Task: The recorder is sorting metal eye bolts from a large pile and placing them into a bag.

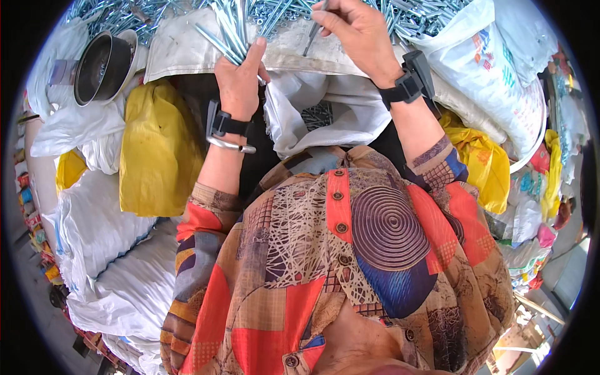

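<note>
My left hand point(237, 82) is closed around a fanned bundle of long, shiny metal bolts point(230, 32), which stick up past the thumb. Between the pinched fingers of my right hand point(361, 39) is a single thin dark-grey metal rod point(310, 37), pointing downward; its upper end is hidden by the fingers. Beyond both hands lies a wide heap of similar bluish-silver bolts point(281, 17) on a whitish cloth point(178, 44). Below and between my hands, an open white sack point(289, 125) holds a pile of dark metal pieces point(317, 115), too small to make out.
A black round pan point(94, 69) stands tilted at the far left. Yellow bags hang on the left point(156, 150) and right point(484, 159). White sacks point(106, 231) lie at the lower left. A large printed white sack point(487, 69) fills the far right.
</note>
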